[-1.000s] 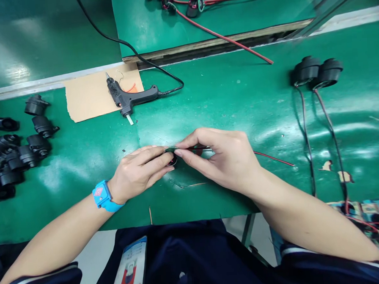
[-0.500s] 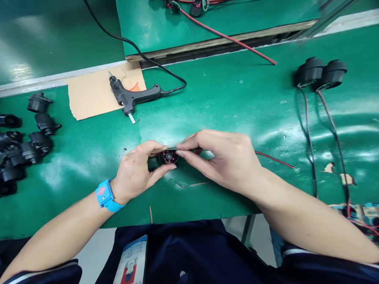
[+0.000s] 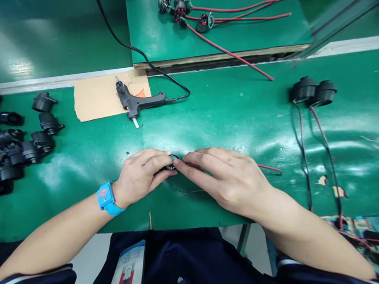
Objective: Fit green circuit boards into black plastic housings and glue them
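In the head view, the left hand (image 3: 143, 174) is clamped on a small, round, black part with a green face (image 3: 171, 164), its fingers along the upper edge and its thumb below. The right hand (image 3: 231, 178) reaches in from the other side with a fingertip touching the face of that part; whether its fingers also pinch anything beneath cannot be told, since the hand covers it. The part is between the two hands, above the green, glossy counter (image 3: 214, 123) near its front edge, and a thin red wire (image 3: 270, 168) shows past the right hand. A bright blue band (image 3: 106, 199) circles the left wrist. Beyond the hands, a dark grey glue gun (image 3: 144, 103) with a pale stick at its rear lies partly on a flat tan cardboard sheet (image 3: 93, 98), its black cord (image 3: 147, 61) running up and away. At the far left is a cluster of black plastic housings (image 3: 15, 151). To the right, two black, cylindrical housings (image 3: 314, 92) sit side by side, with dark and red leads running toward the front edge. On the raised green platform (image 3: 250, 37) at the back lie several round metal-and-black parts (image 3: 181, 9) with long red wires, one hanging over its edge.
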A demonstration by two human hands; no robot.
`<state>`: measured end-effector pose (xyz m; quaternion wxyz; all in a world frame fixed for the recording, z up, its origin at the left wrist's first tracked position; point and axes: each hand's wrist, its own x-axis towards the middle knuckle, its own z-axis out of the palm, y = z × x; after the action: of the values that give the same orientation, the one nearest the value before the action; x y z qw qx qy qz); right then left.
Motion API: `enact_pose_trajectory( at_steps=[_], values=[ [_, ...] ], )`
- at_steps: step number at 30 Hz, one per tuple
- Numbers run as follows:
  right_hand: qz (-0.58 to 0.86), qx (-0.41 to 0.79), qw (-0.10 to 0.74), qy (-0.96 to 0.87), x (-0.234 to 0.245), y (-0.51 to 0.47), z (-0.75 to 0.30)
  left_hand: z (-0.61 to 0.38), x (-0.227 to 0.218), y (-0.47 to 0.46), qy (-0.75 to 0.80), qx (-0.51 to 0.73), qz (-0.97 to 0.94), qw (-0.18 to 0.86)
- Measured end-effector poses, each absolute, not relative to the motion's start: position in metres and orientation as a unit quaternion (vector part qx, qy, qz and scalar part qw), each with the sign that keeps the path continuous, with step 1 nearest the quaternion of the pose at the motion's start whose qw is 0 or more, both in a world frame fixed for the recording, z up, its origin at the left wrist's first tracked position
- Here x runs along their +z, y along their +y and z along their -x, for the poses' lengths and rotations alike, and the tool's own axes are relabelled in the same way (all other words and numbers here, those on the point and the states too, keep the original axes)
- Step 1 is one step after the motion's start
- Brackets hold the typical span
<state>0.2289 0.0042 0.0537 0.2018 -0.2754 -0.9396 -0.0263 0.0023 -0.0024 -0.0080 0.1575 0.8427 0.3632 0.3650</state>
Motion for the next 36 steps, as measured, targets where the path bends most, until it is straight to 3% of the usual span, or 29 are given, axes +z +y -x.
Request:
enact_pose_trajectory(
  at_steps=[9,27,36],
  values=[
    [0.394,0.224,0.216,-0.865,0.052,0.014,-0.240,-0.002,-0.005,-0.004,0.367,0.334,-0.861,0.111],
    [0.345,0.041,0.238,-0.907,0.050,-0.003,-0.225,-0.008,0.005,-0.001,0.322,0.330,-0.887,0.018],
    [0.378,0.194,0.196,-0.884,0.052,0.006,-0.238,-0.005,0.007,0.002,0.317,0.313,-0.894,0.051]
  ],
)
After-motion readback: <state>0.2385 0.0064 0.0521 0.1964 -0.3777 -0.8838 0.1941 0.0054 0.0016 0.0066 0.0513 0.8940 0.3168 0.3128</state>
